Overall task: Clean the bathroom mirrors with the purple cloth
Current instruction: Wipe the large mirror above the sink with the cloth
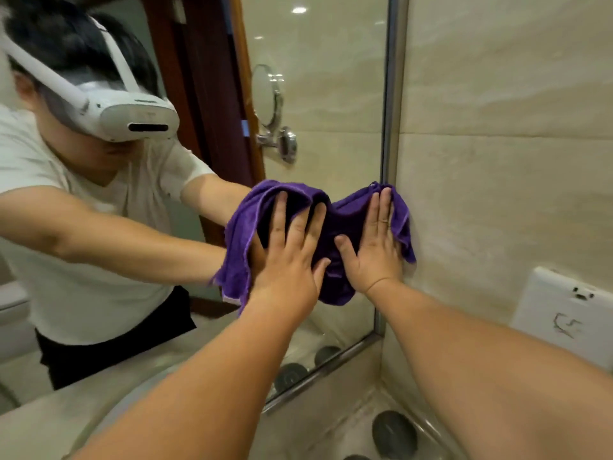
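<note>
Two hands: my left hand (pixel 292 257) and right hand (pixel 374 247), fingers (pixel 384 207) straight, pressing flat.
Location: bunched purple terry cloth (pixel 346 217) pinned on large wall mirror (pixel 331 94), beside chrome frame (pixel 394 94).
Method: I'd use even pressure and overlapping strokes.

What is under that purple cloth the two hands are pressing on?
The mirror glass, beside its metal frame. The left hand and right hand lie flat on the purple cloth, which hides that patch of glass.

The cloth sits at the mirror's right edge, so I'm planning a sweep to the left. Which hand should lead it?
Left, probably. The left hand lies flat on the purple cloth further in over the mirror glass, while the right hand presses it right beside the frame.
</note>
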Available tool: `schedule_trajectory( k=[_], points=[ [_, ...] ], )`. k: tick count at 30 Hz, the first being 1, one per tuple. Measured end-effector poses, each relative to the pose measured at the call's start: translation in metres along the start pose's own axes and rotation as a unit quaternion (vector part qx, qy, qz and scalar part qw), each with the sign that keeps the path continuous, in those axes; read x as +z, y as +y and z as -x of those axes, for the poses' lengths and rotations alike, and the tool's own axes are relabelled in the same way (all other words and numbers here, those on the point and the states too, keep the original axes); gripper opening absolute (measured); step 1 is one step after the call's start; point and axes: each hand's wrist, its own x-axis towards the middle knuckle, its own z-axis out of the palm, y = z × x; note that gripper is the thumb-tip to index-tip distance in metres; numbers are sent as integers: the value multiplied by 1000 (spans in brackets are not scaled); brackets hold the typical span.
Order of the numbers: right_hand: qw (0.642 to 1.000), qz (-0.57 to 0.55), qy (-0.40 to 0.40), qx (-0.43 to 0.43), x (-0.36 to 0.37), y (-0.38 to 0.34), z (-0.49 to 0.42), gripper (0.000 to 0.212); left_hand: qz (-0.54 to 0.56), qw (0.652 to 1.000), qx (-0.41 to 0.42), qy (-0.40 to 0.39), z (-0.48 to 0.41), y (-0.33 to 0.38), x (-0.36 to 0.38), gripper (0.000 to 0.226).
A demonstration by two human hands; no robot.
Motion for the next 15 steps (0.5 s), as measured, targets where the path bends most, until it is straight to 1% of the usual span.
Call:
schedule_trajectory(
  k=[4, 11, 13, 15],
  points=[
    [999, 22, -41, 10, 19, 20, 32, 98, 31, 999, -30, -1, 38, 17, 29, 92],
    [996, 37, -74, 13, 51, 52, 79, 102, 85, 992, -21, -87, 83, 37, 72, 100],
    [996, 37, -86, 15, 61, 60, 95, 101, 106, 987, -17, -123, 99, 42, 86, 100],
    [995, 25, -95, 23, 73, 68, 111, 101, 120, 984, -17, -134, 114, 47, 99, 100]
  ],
)
